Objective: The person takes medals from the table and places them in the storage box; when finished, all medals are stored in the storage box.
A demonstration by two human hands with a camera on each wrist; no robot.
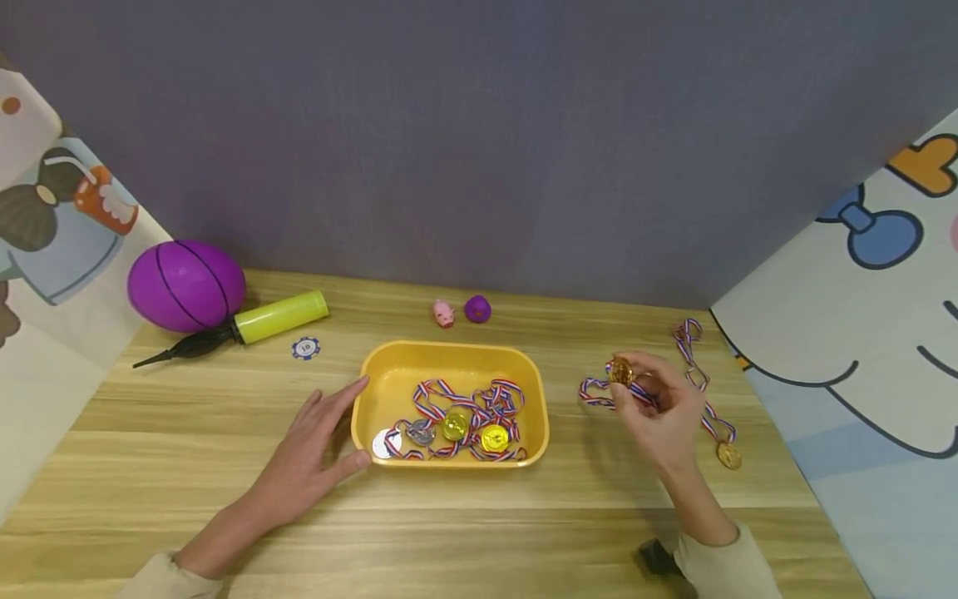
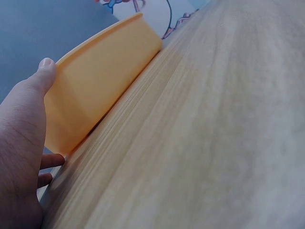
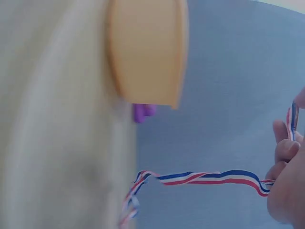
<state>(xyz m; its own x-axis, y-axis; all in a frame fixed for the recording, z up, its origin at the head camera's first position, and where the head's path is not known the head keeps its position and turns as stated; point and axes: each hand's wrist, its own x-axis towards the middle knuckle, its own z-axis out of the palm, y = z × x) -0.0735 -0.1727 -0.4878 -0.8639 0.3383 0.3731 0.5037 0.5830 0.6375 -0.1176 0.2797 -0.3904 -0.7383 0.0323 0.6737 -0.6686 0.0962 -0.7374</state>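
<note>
Wooden table (image 1: 464,507): head view alone shows silver medals (image 1: 384,443).

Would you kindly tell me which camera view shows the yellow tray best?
The head view, because it looks down into the yellow tray and shows the medals inside. The left wrist view shows only its outside, with the left hand at one end; the right wrist view shows its outside too, cut off at the top.

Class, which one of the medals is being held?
The gold-coloured medal pinched in the right hand; the others lie in the yellow tray or on the table.
</note>
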